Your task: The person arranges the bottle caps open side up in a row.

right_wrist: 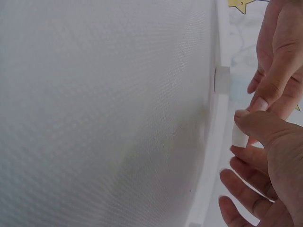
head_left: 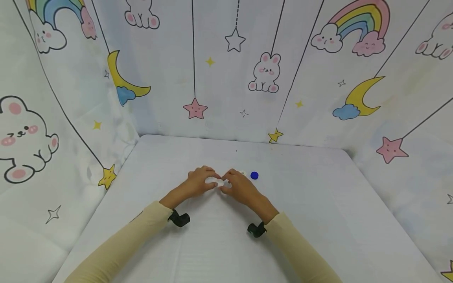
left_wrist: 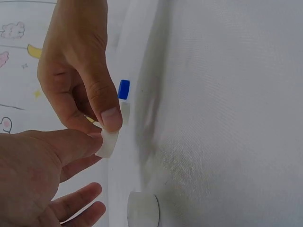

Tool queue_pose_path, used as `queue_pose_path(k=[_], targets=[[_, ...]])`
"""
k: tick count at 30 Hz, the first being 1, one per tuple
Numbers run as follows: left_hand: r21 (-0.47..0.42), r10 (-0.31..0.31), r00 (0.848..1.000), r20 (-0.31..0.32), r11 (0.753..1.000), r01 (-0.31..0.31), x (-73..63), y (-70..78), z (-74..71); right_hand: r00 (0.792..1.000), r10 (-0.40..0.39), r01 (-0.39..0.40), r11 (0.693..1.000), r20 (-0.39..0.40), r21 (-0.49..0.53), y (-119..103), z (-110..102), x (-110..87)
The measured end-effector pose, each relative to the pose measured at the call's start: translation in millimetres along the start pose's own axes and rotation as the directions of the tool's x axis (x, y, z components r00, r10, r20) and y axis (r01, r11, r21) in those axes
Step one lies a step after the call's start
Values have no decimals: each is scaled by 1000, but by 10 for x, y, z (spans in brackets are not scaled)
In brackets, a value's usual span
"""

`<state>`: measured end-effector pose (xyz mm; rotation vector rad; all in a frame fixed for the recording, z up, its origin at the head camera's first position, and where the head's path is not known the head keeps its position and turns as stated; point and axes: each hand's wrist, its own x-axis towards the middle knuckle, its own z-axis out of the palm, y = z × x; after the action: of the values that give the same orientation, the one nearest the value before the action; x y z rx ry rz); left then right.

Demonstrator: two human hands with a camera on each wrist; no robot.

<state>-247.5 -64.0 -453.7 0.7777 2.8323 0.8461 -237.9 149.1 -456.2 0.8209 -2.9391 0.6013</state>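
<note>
Fingers (left_wrist: pixel 80 167) of left hand (head_left: pixel 199 182) and right hand (head_left: pixel 242 188) in a narrow pinch on one white piece (left_wrist: pixel 109 143)

No readable text, no labels, no numbers

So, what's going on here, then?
A person is working with two bare hands at a white table. The left hand and the right hand both pinch the same small white piece. A small blue disc lies on the table just beyond the right hand, and a round white piece sits near the left. I can't tell what the held piece is.
</note>
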Motion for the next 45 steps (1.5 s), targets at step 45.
queue_pose_path(k=[45], targets=[[156, 75, 996, -41, 985, -68, -21, -6, 179, 999, -31, 32, 999, 37, -42, 69, 139, 39]])
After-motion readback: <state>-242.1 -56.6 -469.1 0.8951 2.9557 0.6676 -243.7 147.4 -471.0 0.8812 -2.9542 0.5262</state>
